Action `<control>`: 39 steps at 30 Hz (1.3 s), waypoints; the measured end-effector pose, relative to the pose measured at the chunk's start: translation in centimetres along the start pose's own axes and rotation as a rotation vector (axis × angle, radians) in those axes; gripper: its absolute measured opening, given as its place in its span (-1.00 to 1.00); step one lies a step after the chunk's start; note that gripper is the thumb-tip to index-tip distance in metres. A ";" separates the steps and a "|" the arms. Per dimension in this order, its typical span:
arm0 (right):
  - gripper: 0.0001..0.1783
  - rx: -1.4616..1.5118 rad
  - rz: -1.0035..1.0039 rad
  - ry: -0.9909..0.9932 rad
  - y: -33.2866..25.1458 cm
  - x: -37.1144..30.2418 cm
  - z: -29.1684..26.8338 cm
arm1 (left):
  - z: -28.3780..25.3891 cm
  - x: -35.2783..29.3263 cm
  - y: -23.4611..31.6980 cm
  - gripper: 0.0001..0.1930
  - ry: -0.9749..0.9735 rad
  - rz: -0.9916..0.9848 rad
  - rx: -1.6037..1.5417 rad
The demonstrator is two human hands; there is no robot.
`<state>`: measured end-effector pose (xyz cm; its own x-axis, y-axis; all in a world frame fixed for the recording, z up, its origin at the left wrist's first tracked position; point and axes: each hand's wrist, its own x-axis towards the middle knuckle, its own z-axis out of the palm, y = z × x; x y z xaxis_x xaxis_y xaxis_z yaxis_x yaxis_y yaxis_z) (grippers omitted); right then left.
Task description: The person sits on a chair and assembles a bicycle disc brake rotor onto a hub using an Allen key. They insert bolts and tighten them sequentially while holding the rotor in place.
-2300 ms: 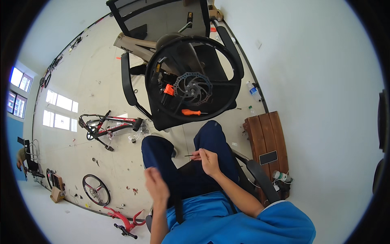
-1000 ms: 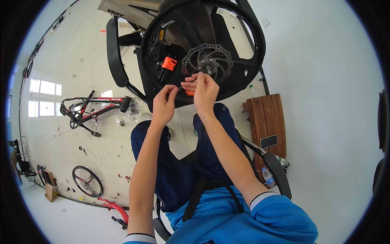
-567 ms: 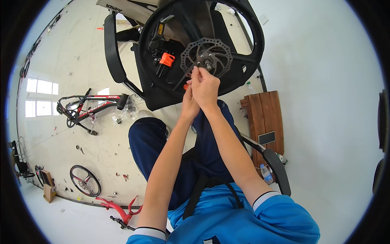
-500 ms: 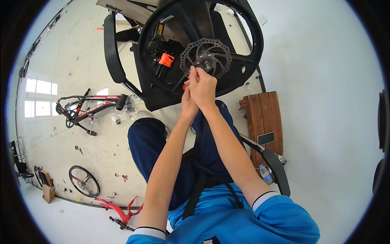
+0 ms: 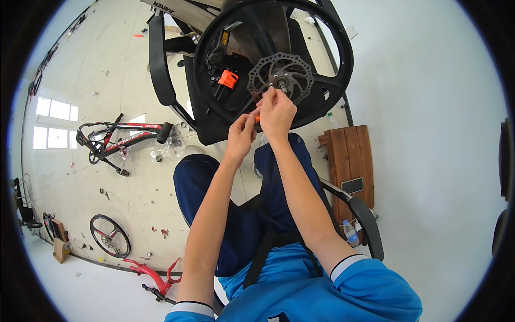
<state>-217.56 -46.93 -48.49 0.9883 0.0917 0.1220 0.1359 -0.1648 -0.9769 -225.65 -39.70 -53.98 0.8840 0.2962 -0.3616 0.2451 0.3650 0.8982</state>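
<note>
A silver brake disc [image 5: 307, 76] with a ring of holes sits at the hub of a black spoked wheel [image 5: 346, 61], which lies across a black office chair [image 5: 214, 133]. My right hand [image 5: 279, 115] is closed in a pinch against the disc, just beside the axle [image 5: 284, 86]; whatever is between its fingertips is too small to make out. Lower and to the left, my left hand [image 5: 240, 138] is closed with thumb and fingers together. A small orange piece [image 5: 257, 119] shows between the hands, partly hidden, and I cannot tell whether the left fingers hold it.
An orange plastic part [image 5: 228, 79] and small black parts lie seen through the wheel. On the floor are a black-red bicycle frame [image 5: 126, 137], a small wheel [image 5: 110, 236] and a red fork-like part [image 5: 155, 276]. A wooden stand [image 5: 343, 155] holds a phone [image 5: 352, 185] at right.
My hands have parted: the left has drawn down and left from the right. The right still pinches near the hub. The whole view has shifted slightly.
</note>
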 end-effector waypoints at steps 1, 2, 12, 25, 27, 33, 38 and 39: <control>-0.62 -0.016 0.012 0.003 -0.6 0.0 0.0 | 0.4 0.0 0.0 -0.73 0.007 0.009 -0.053; -0.62 -0.026 0.006 0.012 -0.9 -0.1 0.1 | 0.7 -0.1 -0.3 -0.73 0.015 0.016 -0.105; -0.67 -0.315 -0.306 0.111 1.7 0.3 -0.2 | 5.8 0.3 -2.7 -0.73 0.168 0.075 -0.210; -0.63 0.103 0.071 0.121 0.1 -0.1 2.6 | -3.1 1.5 1.2 -0.68 0.014 0.088 0.342; -0.65 0.001 -0.025 0.126 0.9 -0.2 2.2 | -2.7 1.8 -0.3 -0.67 0.057 0.160 0.430; -0.71 -0.150 -0.175 0.076 1.2 -0.1 0.6 | 2.7 1.4 -4.1 -0.68 0.201 0.205 0.298; -0.76 -0.350 -0.378 0.043 1.6 0.6 -1.2 | 8.1 0.6 -5.9 -0.63 0.205 0.377 0.087; -0.77 -0.363 -0.383 0.025 1.6 0.7 -1.4 | 8.3 0.8 -6.0 -0.64 0.218 0.385 0.066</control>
<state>-216.58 -48.54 -49.74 0.8640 0.1895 0.4666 0.4984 -0.4543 -0.7384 -223.12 -49.01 -57.56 0.8132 0.5809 -0.0354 -0.0543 0.1364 0.9892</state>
